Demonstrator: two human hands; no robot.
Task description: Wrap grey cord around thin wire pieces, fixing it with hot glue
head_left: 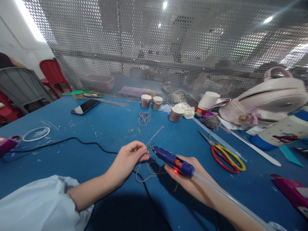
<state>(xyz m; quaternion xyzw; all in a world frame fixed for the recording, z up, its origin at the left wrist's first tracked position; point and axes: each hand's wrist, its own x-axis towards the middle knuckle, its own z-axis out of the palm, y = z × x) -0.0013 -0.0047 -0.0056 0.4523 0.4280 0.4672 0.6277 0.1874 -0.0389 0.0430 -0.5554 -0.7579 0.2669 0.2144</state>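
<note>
In the head view, the left hand (131,157) is pinching a thin stem (154,136) between thumb and fingers, its free end pointing up and away over the blue counter (113,125). The right hand (190,187) is gripping a blue glue gun (166,156), whose nozzle is pointing at the stem, right beside the left fingertips; whether it is touching the stem I cannot tell. A red light is glowing near the right thumb, and a clear glue stick (223,193) is sticking out of the gun's rear, over the right forearm. Grey cord (154,175) is looping loosely below and between the hands. Beyond them, a small bundle of cord (144,119) is lying near three white-topped cups. On the right, scissors (226,157) with one red and one yellow handle are lying open, and grey yarn (211,122) is resting near stacked paper cups (209,101) and a pale bag (267,96). On the left, a phone (85,106) is lying flat, and a black cable (83,140) is running across toward the left wrist.
</note>
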